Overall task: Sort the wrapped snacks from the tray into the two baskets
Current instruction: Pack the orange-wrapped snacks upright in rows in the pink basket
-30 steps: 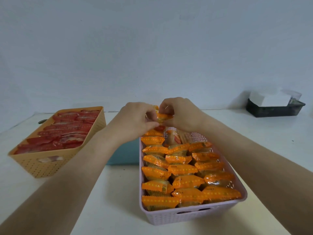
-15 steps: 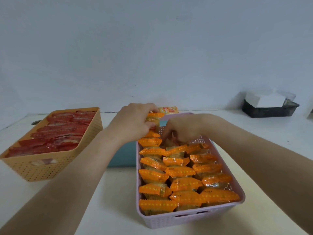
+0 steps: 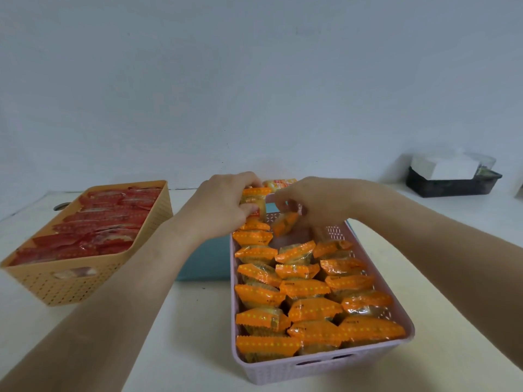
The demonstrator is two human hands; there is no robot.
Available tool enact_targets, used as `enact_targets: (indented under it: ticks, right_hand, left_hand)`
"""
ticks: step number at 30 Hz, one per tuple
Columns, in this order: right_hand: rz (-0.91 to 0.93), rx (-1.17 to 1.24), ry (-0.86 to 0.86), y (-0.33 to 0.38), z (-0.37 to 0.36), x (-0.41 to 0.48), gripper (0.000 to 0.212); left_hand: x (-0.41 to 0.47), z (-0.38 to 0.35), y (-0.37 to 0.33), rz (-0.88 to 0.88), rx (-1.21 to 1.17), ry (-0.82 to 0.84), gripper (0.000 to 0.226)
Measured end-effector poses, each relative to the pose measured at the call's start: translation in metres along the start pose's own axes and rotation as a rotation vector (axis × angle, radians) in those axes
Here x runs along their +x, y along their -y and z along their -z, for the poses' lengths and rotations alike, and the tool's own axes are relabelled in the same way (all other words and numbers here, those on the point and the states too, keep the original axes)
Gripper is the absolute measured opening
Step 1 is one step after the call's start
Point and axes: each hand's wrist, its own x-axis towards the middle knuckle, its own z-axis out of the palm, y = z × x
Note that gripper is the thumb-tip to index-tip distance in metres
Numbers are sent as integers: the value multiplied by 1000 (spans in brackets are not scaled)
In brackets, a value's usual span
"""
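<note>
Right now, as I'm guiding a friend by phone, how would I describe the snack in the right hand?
Find the pink basket on the right. Over its far end the right hand pinches one snack. Unlike the rows of orange snacks packed below, it hangs tilted above them.

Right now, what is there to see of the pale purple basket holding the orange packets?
The pale purple basket is a rectangular tub, plastic by its look, with woven-look, perforated walls and a slot handle in its near wall. It stands upright on the pale table, a teal tray beside its left side. Orange wrapped snacks fill it in three rows, except a gap at the far right. Over its far end the left hand grips a packet and the right hand pinches another packet.
</note>
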Motion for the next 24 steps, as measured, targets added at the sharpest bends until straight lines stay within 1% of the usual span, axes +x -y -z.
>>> enact_targets:
  ticks: [3,6,8,11,13,16,18,21,24]
  right_hand:
    - [-35,157,-35,-1,4,-5,32]
    - [-60,264,40,2,-5,-3,26]
    - [-71,231,71,4,-10,-4,22]
    - [-39,72,73,8,-8,-6,17]
    - [-22,19,89,9,-8,-7,12]
    - [-29,-54,104,6,-5,-9,11]
    - [-42,-99,112,4,0,-13,14]
    - [-60,-101,104,2,7,-17,22]
    - [-61,-68,106,1,8,-19,22]
  left_hand:
    - [2,1,0,5,1,9,35]
    - [2,4,-3,23,-15,6,33]
    - [1,6,-9,17,-24,-32,32]
    - [0,8,-21,-12,-61,-94,31]
    - [0,6,-29,-32,-65,-60,31]
    - [2,0,-36,-59,-7,19,33]
    - [3,-3,-36,-64,-9,59,33]
    - [3,-7,-36,-93,-11,120,30]
    - [4,-10,-38,-125,-6,157,28]
